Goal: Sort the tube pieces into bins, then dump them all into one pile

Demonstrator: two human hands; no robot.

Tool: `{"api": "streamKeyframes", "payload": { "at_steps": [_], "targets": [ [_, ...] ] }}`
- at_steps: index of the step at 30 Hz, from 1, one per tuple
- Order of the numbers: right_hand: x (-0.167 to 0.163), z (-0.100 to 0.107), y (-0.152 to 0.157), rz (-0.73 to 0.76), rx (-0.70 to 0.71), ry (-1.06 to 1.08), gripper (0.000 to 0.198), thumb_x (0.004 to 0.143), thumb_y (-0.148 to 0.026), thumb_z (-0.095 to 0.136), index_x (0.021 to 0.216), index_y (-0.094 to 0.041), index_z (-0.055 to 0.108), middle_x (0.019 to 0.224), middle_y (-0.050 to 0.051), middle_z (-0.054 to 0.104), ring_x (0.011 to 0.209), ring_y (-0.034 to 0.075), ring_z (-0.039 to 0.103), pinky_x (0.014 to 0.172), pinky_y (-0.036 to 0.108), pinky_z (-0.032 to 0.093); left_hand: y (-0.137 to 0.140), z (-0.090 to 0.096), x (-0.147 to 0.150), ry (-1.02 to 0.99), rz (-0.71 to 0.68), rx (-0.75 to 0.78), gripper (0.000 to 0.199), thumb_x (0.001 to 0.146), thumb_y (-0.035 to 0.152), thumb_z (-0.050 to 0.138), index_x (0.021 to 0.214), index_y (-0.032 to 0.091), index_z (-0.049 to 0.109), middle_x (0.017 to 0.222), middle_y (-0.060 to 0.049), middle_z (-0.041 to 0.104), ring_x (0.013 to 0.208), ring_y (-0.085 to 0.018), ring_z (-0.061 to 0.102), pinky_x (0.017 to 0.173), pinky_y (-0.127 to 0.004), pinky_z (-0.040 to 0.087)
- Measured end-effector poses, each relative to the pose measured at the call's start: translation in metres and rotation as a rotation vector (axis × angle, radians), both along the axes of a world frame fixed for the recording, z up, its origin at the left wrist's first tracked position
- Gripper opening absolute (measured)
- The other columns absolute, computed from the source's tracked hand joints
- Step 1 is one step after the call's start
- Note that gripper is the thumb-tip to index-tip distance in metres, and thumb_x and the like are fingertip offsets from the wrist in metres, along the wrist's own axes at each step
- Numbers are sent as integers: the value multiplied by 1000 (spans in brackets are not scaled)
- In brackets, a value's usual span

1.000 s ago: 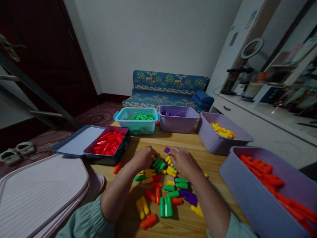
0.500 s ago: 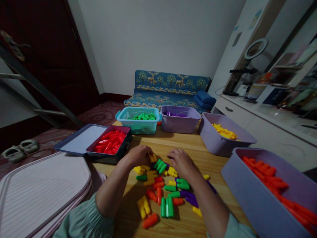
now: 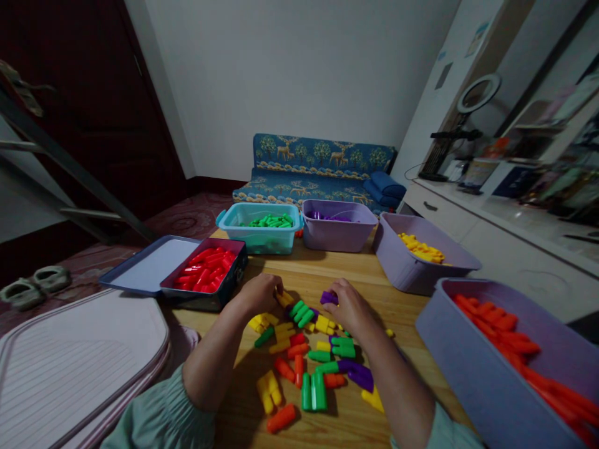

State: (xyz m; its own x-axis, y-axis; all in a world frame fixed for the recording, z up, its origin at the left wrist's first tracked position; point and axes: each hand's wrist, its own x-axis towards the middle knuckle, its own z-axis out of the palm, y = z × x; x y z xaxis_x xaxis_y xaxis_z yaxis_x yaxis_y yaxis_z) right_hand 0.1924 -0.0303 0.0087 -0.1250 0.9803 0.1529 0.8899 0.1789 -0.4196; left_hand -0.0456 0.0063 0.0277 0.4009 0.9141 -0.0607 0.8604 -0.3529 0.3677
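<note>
Pickup step, it seems: R hand point(image 3: 350, 305) pinches purple pc point(image 3: 329, 298) at 1 o'clock on pile point(image 3: 320, 356); L hand point(image 3: 262, 293) meets yellow pc point(image 3: 285, 300) at 11 o'clock, can't tell if gripped. Next move prob. calls for firm lift w/o nudging green pc point(image 3: 301, 313) between.

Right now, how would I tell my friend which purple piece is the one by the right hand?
Start at the wooden table in front of the blue sofa. Toward the far side of the scattered colourful pieces is the right hand, with the purple piece at its fingertips. Of the loose purple ones you can see, it's nearest the sofa.
</note>
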Motion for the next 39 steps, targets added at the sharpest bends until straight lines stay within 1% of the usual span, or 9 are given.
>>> {"api": "streamKeyframes", "payload": {
  "at_steps": [4,7,11,14,18,24,30,34,39],
  "targets": [
    [0,6,2,-36,59,73,9,71,-14,66,79,-18,65,87,4,65,85,17,59,78,26,44,0,6,2,-22,17,14,28,66,12,57,89,18,71,81,-5,71,73,-17,64,63,-22,44],
    [1,14,1,-53,0,201,8,72,-21,65,80,-20,66,78,2,67,72,15,60,66,24,42,-2,14,8,-144,-38,-6,28,70,16,55,92,17,71,78,-3,71,72,-15,64,62,-21,44],
    [2,18,-7,205,-247,338,17,70,-28,67,84,-19,71,69,-1,65,62,12,55,55,21,36,-4,17,17,-307,-105,-32,28,72,17,53,93,14,71,73,-3,70,67,-14,63,59,-20,44],
    [-4,17,-14,320,-343,292,13,68,-28,68,75,-18,70,58,-5,55,53,9,44,48,20,27,-3,9,20,-295,-109,-58,27,73,21,54,93,14,71,76,-4,71,67,-14,63,60,-21,44],
    [-23,13,-20,291,-283,266,9,66,-25,68,70,-17,68,56,-5,51,54,8,42,48,20,24,1,-1,17,-209,-111,-82,30,74,21,54,96,16,73,79,-5,73,68,-15,64,61,-21,45],
    [-50,6,-20,199,-290,514,37,65,-16,68,102,-16,70,75,0,65,63,11,53,56,21,39,2,7,8,-163,-39,-10,30,77,20,52,99,16,72,83,-6,73,72,-16,66,65,-22,46],
    [-31,5,-5,93,-207,727,29,70,-20,63,98,-14,68,87,5,71,73,15,62,67,26,49,-3,20,10,-216,-33,21,28,79,27,55,98,15,72,86,-6,74,74,-17,66,66,-23,46],
    [-11,7,2,12,-98,653,22,69,-22,62,90,-15,67,82,5,71,67,14,62,61,24,48,-10,20,22,-228,-169,-2,27,78,25,56,97,18,74,92,-5,74,79,-17,66,74,-23,46],
    [-2,13,1,10,-109,437,20,68,-19,60,86,-17,70,79,3,72,65,14,61,58,23,45,-20,12,35,-118,-378,-4,39,66,19,65,104,23,72,95,-5,73,87,-20,64,77,-25,45]
  ]
}}
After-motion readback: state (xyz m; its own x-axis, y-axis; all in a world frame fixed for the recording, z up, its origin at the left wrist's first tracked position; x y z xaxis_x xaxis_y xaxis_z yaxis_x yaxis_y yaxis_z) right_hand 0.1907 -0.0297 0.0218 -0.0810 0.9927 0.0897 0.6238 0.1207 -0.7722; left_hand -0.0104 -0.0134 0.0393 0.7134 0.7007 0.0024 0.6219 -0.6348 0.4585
